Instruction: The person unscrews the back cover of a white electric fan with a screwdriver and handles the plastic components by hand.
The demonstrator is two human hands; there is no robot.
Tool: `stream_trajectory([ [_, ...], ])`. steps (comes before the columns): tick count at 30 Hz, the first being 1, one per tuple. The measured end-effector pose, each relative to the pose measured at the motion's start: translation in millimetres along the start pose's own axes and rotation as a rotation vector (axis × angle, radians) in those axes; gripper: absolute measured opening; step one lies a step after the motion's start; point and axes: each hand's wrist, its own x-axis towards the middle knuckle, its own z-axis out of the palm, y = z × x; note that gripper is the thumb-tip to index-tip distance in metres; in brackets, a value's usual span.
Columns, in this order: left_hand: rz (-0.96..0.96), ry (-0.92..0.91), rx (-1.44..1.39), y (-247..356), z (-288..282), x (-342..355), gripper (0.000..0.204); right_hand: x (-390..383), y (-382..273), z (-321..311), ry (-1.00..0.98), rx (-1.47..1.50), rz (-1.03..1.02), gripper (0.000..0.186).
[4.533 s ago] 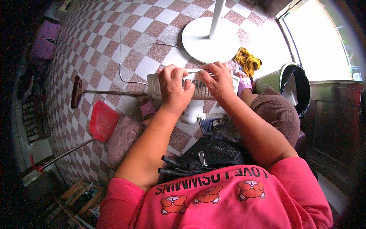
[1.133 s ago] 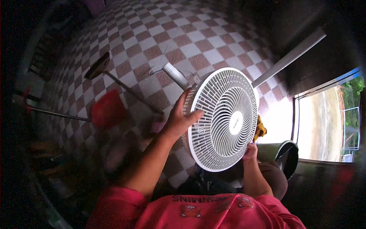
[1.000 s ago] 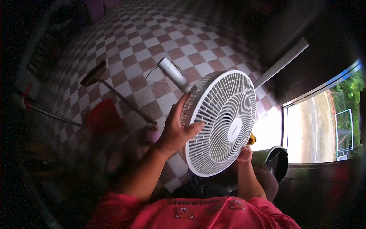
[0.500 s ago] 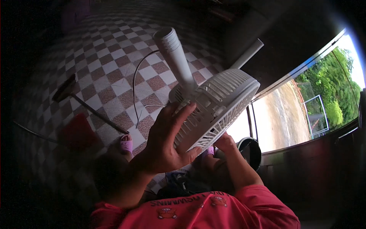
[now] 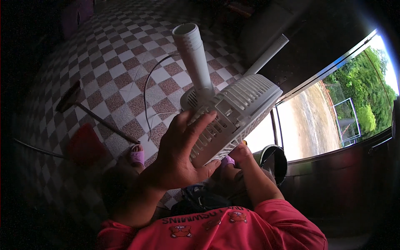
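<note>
A white plastic electric fan (image 5: 239, 102) is held up in front of me, tilted, with its slotted round housing toward the right. From its neck a ribbed, open-ended white tube (image 5: 192, 58) sticks up and away from me. My left hand (image 5: 177, 152) is closed on the near left edge of the housing, thumb below and fingers over the top. Just under the housing's lower right edge is my right hand (image 5: 241, 153). Its fingers are mostly hidden by the fan, and a small yellow spot shows beside them.
Behind the fan stands another white tube (image 5: 268, 53). A thin cord (image 5: 146, 89) loops across the checkered tile floor (image 5: 121, 79). On the left lie a long-handled tool (image 5: 102, 118) and a red dustpan-like thing (image 5: 86, 143). A dark bucket (image 5: 275, 164) stands right, by a bright doorway (image 5: 308, 121).
The fan has tipped slightly, so less of its front grille shows and its tube's end sits higher. My right hand has shifted slightly left with it; my left hand keeps its grip.
</note>
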Motion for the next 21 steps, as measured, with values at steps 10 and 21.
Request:
stream_trajectory([
  [10,-0.024,0.084,-0.007,-14.4,13.1,0.0,0.076,1.4,2.4,-2.4,0.051,0.020,-0.060,0.069],
  [21,-0.492,0.386,-0.512,-63.0,9.9,-3.4,0.039,-13.3,-22.1,11.1,0.167,-0.215,-0.138,0.051],
])
